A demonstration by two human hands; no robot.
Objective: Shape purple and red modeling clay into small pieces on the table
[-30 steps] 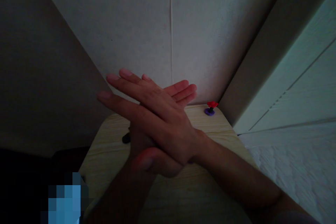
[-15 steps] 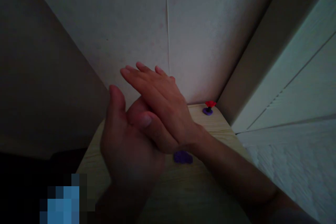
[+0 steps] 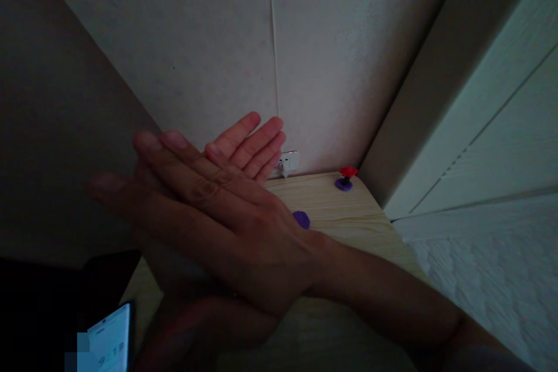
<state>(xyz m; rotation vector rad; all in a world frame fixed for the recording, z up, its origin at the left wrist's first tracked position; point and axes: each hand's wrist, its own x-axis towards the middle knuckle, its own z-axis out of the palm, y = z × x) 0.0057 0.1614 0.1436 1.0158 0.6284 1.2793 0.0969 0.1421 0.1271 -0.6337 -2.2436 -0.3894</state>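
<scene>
My right hand [image 3: 235, 232] lies across the top of my left hand, palm down, its fingers stretched out and spread toward the left. Beneath it, my left hand [image 3: 253, 145] is turned palm up, with its straight fingers showing beyond the right knuckles. The palms are pressed together, so anything between them is hidden. A flat purple lump [image 3: 301, 220], like modelling clay, rests on the wooden tabletop [image 3: 318, 189] just beyond my right wrist. At the far right corner stands a small red flower-like piece [image 3: 347, 172] with a black stem on a purple base.
A lit phone [image 3: 114, 340] sits at the table's near left edge, partly blurred out. Behind the table, a wall socket [image 3: 288, 161] with a white plug is set in the pale wall [image 3: 218, 40]. White quilted bedding [image 3: 488, 267] lies to the right.
My hands slid across each other: the right palm moved toward the lower left, and the left fingers came out beyond it. The purple lump and socket now show. The view shifted slightly.
</scene>
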